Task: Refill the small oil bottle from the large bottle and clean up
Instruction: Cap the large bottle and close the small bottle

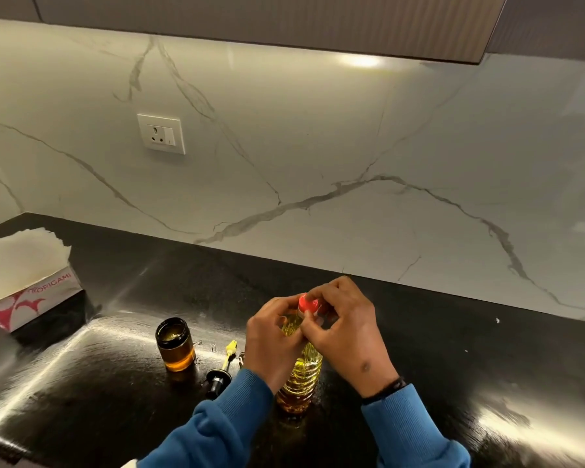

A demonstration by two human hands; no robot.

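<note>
At a black kitchen counter point(419, 349), a person in blue sleeves works on a large bottle point(301, 376) of yellow oil that stands upright near the front edge. The left hand point(274, 339) wraps around the bottle's shoulder, fingers curled against the plastic, while the right hand point(348, 336) pinches the red cap point(306, 304) at the top between thumb and fingertips. Just to the left, the small oil bottle point(175, 344) stands open with amber oil in its lower part; its black pourer with a yellow tip point(221, 371) lies on the counter between the two bottles. A tissue box point(31, 295) sits at far left below the marble backsplash point(318, 146).
</note>
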